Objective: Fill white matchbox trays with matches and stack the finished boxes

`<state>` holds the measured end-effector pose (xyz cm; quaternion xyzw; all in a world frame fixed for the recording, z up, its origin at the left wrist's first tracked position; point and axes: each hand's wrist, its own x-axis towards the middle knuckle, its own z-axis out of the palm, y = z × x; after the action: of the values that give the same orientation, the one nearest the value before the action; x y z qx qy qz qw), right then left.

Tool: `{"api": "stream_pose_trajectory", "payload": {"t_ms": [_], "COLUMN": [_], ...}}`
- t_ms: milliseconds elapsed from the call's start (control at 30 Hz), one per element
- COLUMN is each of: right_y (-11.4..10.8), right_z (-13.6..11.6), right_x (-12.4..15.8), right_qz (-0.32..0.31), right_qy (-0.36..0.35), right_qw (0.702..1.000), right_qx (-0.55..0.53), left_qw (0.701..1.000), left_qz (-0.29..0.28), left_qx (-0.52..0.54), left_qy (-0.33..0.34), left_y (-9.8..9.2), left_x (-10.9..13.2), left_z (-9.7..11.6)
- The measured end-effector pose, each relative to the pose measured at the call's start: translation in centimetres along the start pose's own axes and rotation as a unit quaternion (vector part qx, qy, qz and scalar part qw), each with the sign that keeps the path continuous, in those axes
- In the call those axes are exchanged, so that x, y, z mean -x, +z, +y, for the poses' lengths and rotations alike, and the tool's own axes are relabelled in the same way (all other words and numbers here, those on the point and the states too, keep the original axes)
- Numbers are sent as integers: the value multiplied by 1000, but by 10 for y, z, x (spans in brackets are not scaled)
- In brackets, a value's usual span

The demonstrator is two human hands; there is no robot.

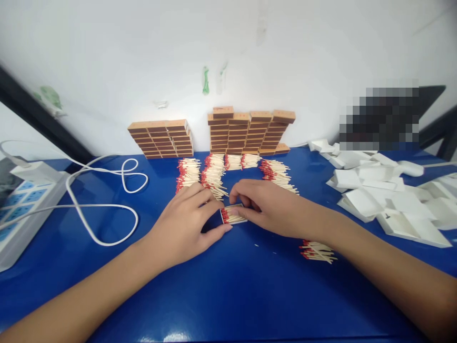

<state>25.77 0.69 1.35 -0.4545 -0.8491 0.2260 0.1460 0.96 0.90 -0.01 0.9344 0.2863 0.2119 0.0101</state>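
A small white matchbox tray (233,221) filled with red-tipped matches lies on the blue table in front of me. My left hand (193,216) steadies its left end, fingers at the back corner and thumb by the front edge. From the other side, my right hand (266,207) curls over the right end, its thumb down on the matches. The right fingertips partly hide behind the hand. Behind the hands lie loose match piles (214,174), heads mostly to the left. Another pile (316,251) sits below my right forearm.
Stacked brown matchboxes (162,139) stand against the wall, with a taller stack (246,133) to their right. White empty trays (389,186) are heaped at right. A power strip (30,209) and a looped white cable (103,240) occupy the left. A dark, blurred-out object (385,116) is at back right.
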Motion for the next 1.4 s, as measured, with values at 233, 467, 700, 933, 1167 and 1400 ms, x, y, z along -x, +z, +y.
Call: {"api": "stream_pose_trajectory", "payload": {"t_ms": [233, 467, 700, 933, 1167, 1400], "right_y": [-3, -2, -4, -8, -10, -11], "right_z": [0, 0, -1, -4, -2, 2], "right_x": [-1, -1, 0, 2, 4, 4], "right_qz": [-12, -1, -10, -33, -46, -55], "right_qy": [8, 27, 34, 36, 40, 40], "right_qw": [1000, 1000, 999, 999, 998, 997], "right_qx": [-1, 2, -6, -15, -17, -25], "left_qw": [1000, 999, 999, 995, 995, 995], "left_qz": [6, 29, 32, 74, 81, 80], "left_qx": [2, -6, -8, 12, 19, 9], "left_qy": [1, 18, 33, 58, 57, 57], "left_y": [0, -1, -1, 1, 1, 0], "left_x": [0, 1, 1, 2, 1, 0], "left_z": [0, 2, 3, 2, -1, 1]}}
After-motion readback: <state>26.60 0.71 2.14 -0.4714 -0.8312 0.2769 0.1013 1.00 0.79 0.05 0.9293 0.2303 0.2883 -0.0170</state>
